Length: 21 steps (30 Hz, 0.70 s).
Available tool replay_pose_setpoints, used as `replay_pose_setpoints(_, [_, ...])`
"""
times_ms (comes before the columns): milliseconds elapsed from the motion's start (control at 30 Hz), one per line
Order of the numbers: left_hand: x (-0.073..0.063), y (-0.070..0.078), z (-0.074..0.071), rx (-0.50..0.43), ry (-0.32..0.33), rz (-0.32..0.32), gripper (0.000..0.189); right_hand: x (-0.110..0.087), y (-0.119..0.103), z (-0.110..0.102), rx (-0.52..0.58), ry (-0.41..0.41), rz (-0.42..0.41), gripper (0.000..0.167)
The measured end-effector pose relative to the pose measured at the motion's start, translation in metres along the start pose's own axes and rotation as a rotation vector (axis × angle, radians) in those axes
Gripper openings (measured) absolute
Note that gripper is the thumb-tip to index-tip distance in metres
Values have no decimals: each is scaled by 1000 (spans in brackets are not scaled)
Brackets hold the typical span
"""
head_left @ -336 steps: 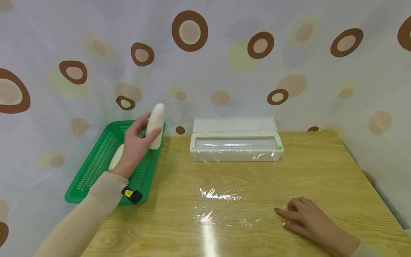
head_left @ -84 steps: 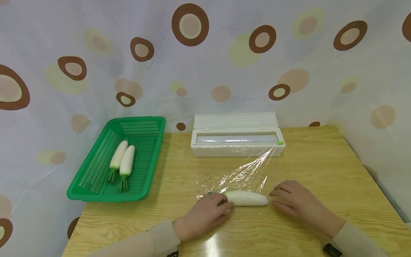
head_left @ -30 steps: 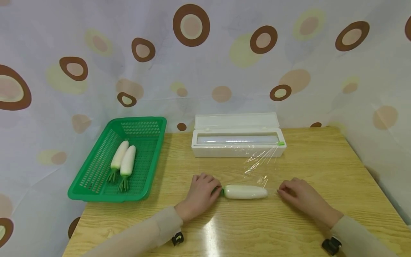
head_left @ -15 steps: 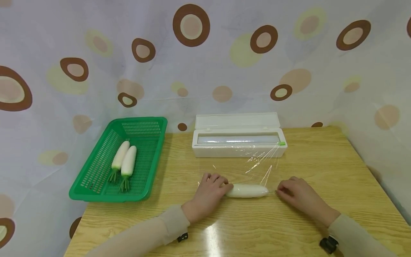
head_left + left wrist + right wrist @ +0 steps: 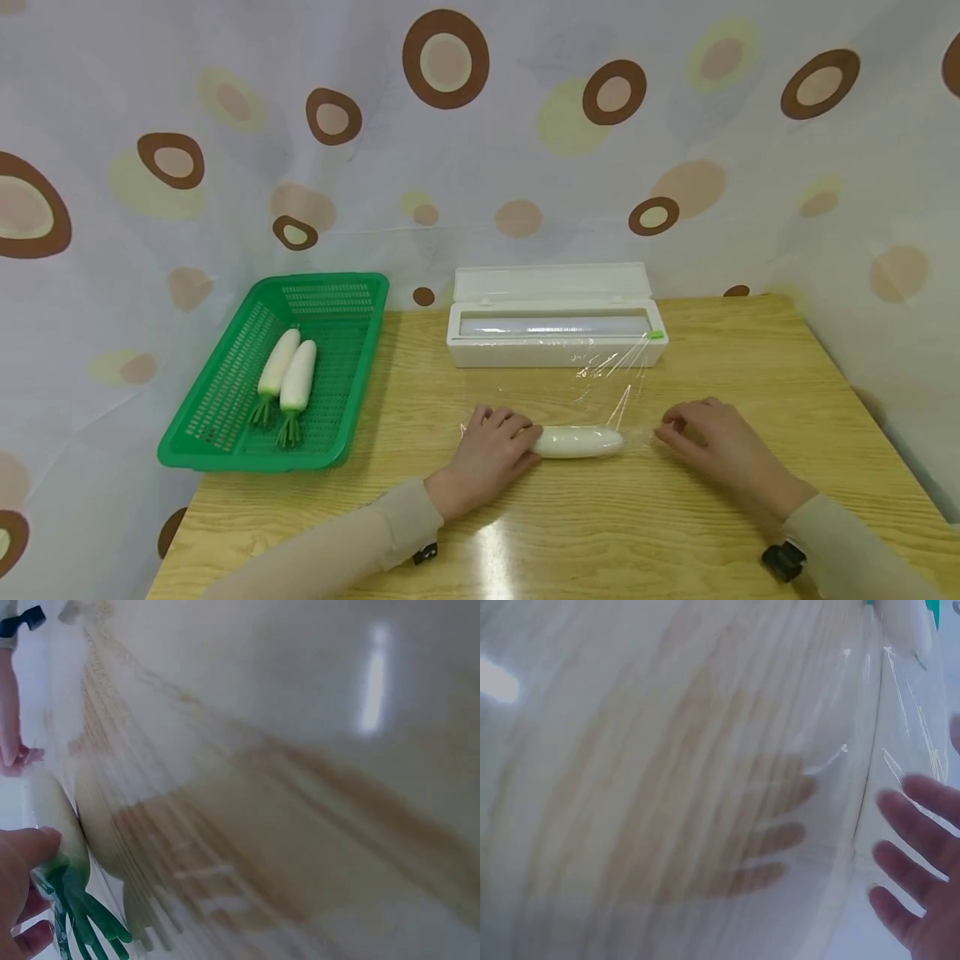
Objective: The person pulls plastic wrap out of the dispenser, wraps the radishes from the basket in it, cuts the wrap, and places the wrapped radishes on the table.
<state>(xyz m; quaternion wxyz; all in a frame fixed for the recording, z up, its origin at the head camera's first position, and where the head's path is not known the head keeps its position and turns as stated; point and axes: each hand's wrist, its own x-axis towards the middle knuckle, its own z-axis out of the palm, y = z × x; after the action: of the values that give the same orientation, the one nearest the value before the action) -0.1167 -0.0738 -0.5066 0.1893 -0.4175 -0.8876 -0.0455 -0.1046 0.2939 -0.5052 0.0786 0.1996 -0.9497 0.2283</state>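
A white radish (image 5: pixel 581 442) with green stems lies crosswise on the wooden table, with clear cling film (image 5: pixel 611 367) around it running back to the dispenser. My left hand (image 5: pixel 483 458) grips its leafy end; in the left wrist view the thumb presses on the radish just above its stems (image 5: pixel 82 919), other fingers curled at its side. Off the radish's bare tip, my right hand (image 5: pixel 731 450) hovers with bent fingers. The right wrist view shows those fingers (image 5: pixel 911 866) spread apart and holding nothing, close to the film.
Behind the radish stands a white cling film box (image 5: pixel 558 356), lid up, with a roll inside and a green slider (image 5: pixel 655 334) at its right end. A green basket (image 5: pixel 168 457) at left holds two more radishes (image 5: pixel 297 379). A patterned curtain (image 5: pixel 517 150) closes the back.
The radish came out of the basket onto the film and was rolled in it. Lately my left hand slid onto its leafy end, and my right hand drew away from the tip, fingers loosened.
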Motion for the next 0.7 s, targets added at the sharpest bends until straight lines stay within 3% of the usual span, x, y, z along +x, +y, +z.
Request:
replay_pose_setpoints(67, [0, 0, 0, -12, -9, -11, 32, 1, -1, 1, -8, 75, -71, 15])
replay_pose_setpoints(200, [0, -1, 1, -40, -29, -33, 33, 9, -18, 3, -84, 236, -351, 40])
replay_pose_setpoints(267, [1, -2, 2, -55, -38, -46, 34, 14, -32, 5, -128, 265, -483, 52])
replay_pose_setpoints(333, [1, -3, 3, -67, -42, -55, 34, 17, -47, 9, -150, 240, -549, 51])
replay_pose_setpoints(467, [2, -4, 3, -79, -36, -59, 35, 22, -62, 20, -175, 181, -593, 53])
replay_pose_setpoints(567, [2, -4, 2, -93, -38, -60, 36, 23, -63, 27, -181, 147, -575, 52])
replay_pose_setpoints(700, [2, -5, 3, -97, -66, -75, 39, 24, -62, 32, -165, 101, -521, 39])
